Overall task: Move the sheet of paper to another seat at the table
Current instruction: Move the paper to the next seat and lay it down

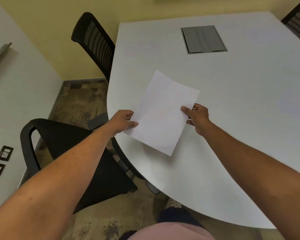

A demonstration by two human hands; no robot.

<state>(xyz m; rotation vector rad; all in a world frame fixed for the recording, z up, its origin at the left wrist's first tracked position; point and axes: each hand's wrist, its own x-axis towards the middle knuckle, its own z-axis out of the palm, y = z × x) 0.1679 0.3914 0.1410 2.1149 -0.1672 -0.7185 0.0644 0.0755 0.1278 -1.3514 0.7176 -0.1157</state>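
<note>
Where thumbs pinch, paper (161,113) corners hidden.

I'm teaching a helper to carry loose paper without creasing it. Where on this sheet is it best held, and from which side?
By its two long side edges near the middle, one hand from each side, as here: the left hand and right hand pinch opposite edges of the sheet of paper, thumbs on top. It is thin and its far end curls, so I'd expect a one-sided grip to let it droop.

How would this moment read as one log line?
sheet of paper | held by left hand and right hand | above table edge
</note>
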